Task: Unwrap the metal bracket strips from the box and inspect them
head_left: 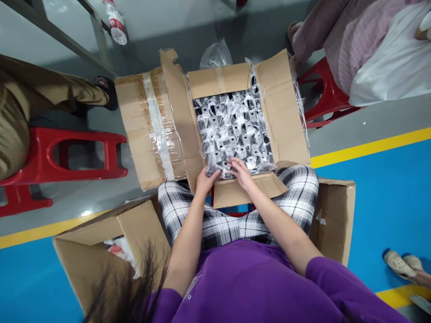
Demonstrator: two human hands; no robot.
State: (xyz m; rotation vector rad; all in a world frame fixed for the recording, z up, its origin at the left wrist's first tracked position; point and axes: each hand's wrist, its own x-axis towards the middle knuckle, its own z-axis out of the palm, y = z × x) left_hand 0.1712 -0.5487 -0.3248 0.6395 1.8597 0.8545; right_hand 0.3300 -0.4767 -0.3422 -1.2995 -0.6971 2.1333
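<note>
An opened cardboard carton [284, 110] stands in front of my knees, its flaps folded outward. Rows of small dark grey parts [235, 130] in crinkled clear plastic wrap fill it. At the near left corner, my left hand [204, 181] grips a piece of clear plastic film [212, 164], thumb toward the parts; its other fingers are partly hidden. My right hand [241, 174] rests over the near row with fingers apart and slightly bent, touching the wrapped parts. The near flap [249, 190] lies below both wrists.
A taped carton [138, 134] adjoins on the left. Other open cartons stand at my lower left [90, 260] and right [336, 220]. Red stools [77, 134] with seated people flank the work area. A plastic bottle [116, 24] is at the upper left.
</note>
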